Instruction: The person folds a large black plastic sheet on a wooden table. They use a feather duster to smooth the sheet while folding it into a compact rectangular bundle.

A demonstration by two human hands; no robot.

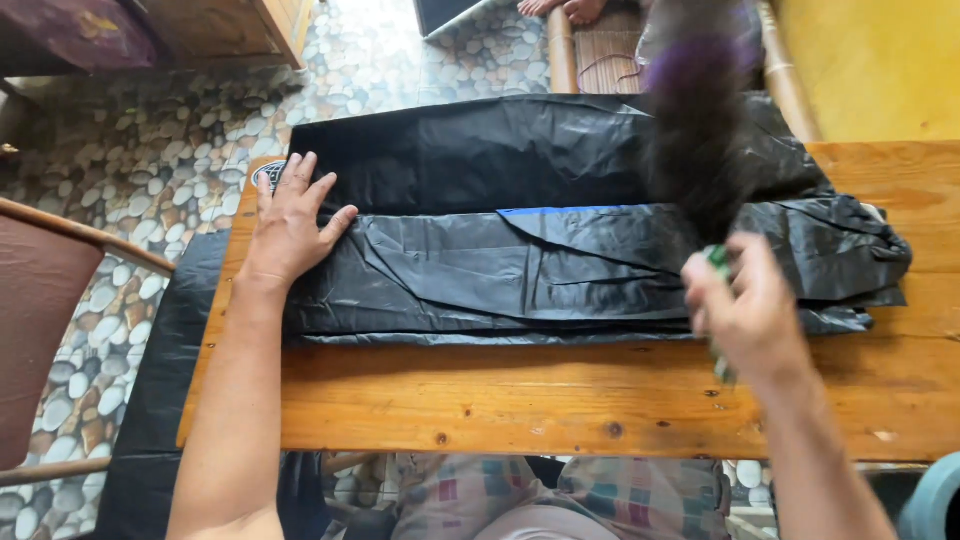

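Pressing flat with spread fingers, the left hand (290, 225) rests on the left end of a folded black plastic sheet (520, 265), gripping nothing. That sheet lies across a wooden table (560, 400), one end hanging off the left edge toward the pebble-patterned floor (150, 150). The right hand (750, 315) is closed around the green handle of a dark feather duster (700, 130), blurred, its plume above the sheet's right half. A brown chair (40, 310) stands at left.
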